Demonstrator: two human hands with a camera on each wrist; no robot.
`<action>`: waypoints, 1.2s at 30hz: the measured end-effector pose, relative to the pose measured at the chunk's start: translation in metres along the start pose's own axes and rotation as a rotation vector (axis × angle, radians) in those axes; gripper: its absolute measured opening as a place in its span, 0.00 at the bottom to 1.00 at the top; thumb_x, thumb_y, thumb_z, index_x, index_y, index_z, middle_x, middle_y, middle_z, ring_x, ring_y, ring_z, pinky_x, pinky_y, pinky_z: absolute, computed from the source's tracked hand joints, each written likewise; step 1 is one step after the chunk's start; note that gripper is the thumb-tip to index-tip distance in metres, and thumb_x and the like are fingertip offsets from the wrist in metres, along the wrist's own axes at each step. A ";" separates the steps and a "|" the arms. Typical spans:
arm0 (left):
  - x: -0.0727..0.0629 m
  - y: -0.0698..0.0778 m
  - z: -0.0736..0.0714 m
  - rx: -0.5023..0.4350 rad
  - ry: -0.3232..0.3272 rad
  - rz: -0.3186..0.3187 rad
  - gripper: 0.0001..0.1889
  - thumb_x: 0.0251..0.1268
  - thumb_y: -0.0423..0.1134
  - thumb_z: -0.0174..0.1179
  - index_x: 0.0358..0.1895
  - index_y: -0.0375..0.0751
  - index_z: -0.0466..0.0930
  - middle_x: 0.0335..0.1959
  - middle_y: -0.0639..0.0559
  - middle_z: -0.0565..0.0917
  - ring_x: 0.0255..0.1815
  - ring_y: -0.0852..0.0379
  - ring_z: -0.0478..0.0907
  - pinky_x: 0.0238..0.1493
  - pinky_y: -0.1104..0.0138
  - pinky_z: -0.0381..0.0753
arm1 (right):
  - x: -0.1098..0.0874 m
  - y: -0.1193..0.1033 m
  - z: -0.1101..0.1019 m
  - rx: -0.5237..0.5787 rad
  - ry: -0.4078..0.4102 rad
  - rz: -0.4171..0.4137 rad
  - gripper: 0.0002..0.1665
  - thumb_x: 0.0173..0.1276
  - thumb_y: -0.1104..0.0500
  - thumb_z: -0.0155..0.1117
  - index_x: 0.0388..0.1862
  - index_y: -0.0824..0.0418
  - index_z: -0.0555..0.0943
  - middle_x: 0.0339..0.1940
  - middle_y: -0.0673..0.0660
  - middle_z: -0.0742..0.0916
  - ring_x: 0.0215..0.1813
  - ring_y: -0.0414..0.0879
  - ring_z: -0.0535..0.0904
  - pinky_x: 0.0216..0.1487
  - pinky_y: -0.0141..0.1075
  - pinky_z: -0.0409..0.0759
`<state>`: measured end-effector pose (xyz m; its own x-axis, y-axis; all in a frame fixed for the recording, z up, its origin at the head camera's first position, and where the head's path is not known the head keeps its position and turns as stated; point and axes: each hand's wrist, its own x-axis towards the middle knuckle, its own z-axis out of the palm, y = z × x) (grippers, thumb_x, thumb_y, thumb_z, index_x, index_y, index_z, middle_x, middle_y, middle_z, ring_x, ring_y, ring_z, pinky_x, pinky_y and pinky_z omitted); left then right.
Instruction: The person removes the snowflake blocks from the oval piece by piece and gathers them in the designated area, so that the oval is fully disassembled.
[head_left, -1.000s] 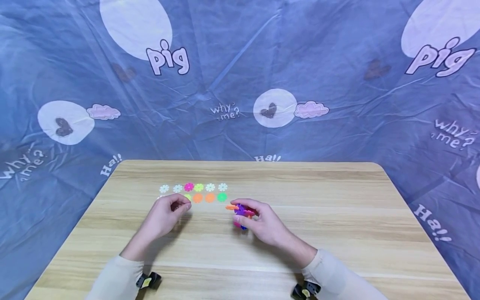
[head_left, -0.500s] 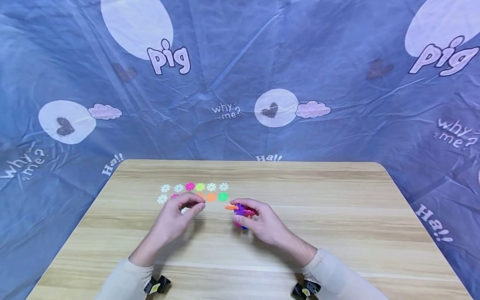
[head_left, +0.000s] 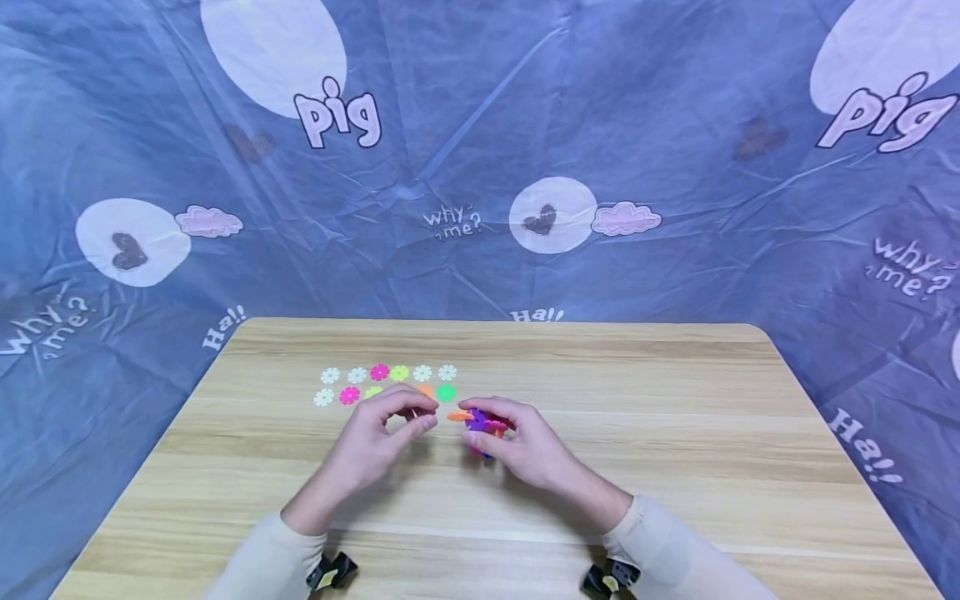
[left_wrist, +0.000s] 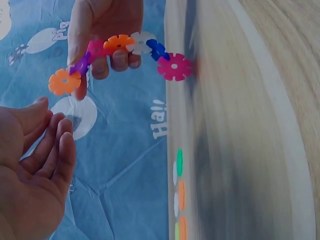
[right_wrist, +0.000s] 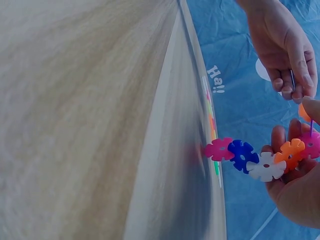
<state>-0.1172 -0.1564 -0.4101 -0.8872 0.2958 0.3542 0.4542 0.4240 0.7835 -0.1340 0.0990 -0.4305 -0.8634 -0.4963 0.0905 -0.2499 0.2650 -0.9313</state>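
My right hand [head_left: 528, 442] grips a curved chain of interlocking snowflake discs [left_wrist: 119, 44] above the table. The chain joins orange, purple, pink, white and blue notched discs. Its orange end disc [left_wrist: 64, 82] points toward my left hand [head_left: 386, 429]; a pink disc [right_wrist: 219, 149] forms the other end, over the wood. Thumb and fingertips of the left hand pinch a thin snowflake disc [right_wrist: 292, 79], seen edge-on in the right wrist view, its colour unclear. A short gap separates the left fingertips from the orange disc.
Two rows of loose snowflake discs lie on the wooden table [head_left: 675, 433] behind the left hand, among them a green disc [head_left: 446, 392], a pink disc [head_left: 349, 395] and several white ones. The left hand partly covers the front row. A blue printed cloth [head_left: 465, 150] hangs behind the table.
My left hand has moved right, from the front row of discs to just beside the chain's orange end. The right hand holds the chain in nearly the same place.
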 end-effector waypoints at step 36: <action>0.000 -0.002 0.013 -0.035 0.108 0.096 0.06 0.71 0.28 0.70 0.45 0.43 0.89 0.40 0.46 0.90 0.38 0.64 0.81 0.41 0.71 0.84 | 0.002 -0.002 0.006 0.083 -0.005 -0.002 0.26 0.81 0.55 0.66 0.73 0.60 0.79 0.54 0.65 0.90 0.41 0.60 0.90 0.43 0.44 0.91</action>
<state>-0.1172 -0.1468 -0.4185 -0.8441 0.2388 0.4800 0.5361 0.3672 0.7601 -0.1327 0.0925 -0.4305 -0.8605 -0.5013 0.0906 -0.2142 0.1947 -0.9572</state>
